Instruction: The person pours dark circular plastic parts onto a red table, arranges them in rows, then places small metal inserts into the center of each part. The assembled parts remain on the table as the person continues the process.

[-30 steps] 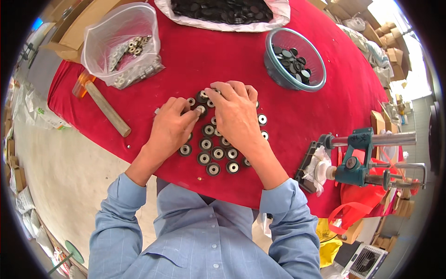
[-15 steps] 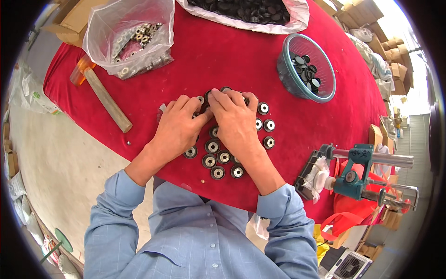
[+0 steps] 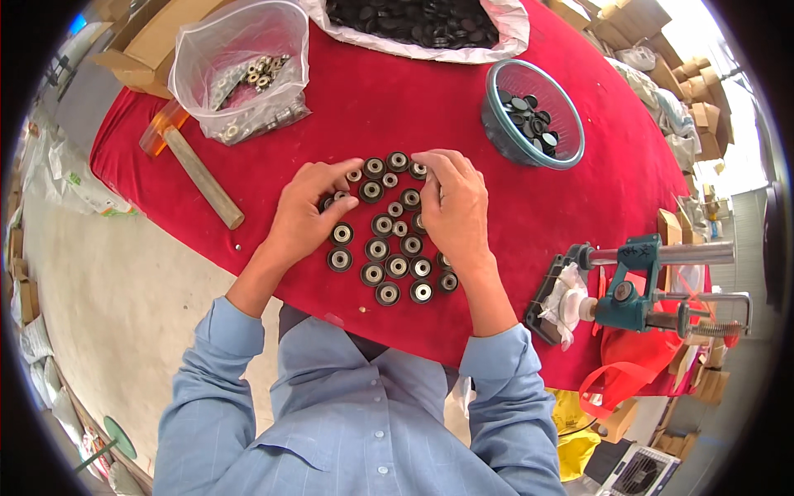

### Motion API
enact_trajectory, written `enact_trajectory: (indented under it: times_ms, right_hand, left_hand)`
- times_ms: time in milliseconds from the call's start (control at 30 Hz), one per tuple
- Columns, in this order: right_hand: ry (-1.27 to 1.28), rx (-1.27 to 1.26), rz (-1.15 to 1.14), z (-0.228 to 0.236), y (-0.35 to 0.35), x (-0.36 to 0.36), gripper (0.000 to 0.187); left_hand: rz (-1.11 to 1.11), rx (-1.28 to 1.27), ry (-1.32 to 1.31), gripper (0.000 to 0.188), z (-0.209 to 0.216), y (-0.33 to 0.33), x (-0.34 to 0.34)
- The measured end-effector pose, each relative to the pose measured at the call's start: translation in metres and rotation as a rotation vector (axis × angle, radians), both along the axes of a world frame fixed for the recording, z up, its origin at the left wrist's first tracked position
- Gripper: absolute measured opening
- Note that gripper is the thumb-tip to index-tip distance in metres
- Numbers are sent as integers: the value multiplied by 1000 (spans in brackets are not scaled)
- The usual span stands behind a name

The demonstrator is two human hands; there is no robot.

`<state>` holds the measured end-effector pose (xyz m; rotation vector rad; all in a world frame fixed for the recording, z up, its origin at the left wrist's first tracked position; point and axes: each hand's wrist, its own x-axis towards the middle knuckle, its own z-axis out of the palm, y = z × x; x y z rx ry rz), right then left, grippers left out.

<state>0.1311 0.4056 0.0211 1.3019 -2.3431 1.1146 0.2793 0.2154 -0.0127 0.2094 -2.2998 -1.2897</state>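
Note:
Dark round caps with metal bearings set in their centres, such as this one (image 3: 397, 266), lie in a cluster on the red cloth. Among them are a few small bare bearings (image 3: 389, 179). My left hand (image 3: 304, 211) curves along the cluster's left side, thumb and index finger apart, with small bearings (image 3: 341, 197) partly hidden in its hollow. On the far right side, my right hand (image 3: 457, 207) rests with fingers parted and bent, its fingertips at a cap with a bearing (image 3: 418, 170). Its palm and fingers hide some pieces.
A clear plastic bag of bearings (image 3: 240, 41) stands far left beside a wooden-handled mallet (image 3: 203, 178). Black caps fill a white sack (image 3: 314, 12) at the back and partly fill a blue-grey plastic bowl (image 3: 529, 153). A green hand press (image 3: 628, 302) lies at the right edge.
My hands have parted from over the middle of the cluster to its two sides, uncovering pieces there. Capped bearings at the right have shifted inward. The whole view has shifted slightly.

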Motion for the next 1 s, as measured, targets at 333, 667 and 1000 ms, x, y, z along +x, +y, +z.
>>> enact_trajectory:
  times_ms: [333, 667, 1000]
  right_hand:
    - [-221, 56, -16, 1, 29, 13, 23]
    - [-187, 37, 28, 17, 4, 2, 16]
    - [-184, 76, 88, 33, 39, -3, 19]
  left_hand:
    - [225, 378, -52, 24, -6, -19, 17]
    - [88, -76, -88, 21, 10, -2, 19]
    - [52, -37, -107, 17, 8, 4, -1]
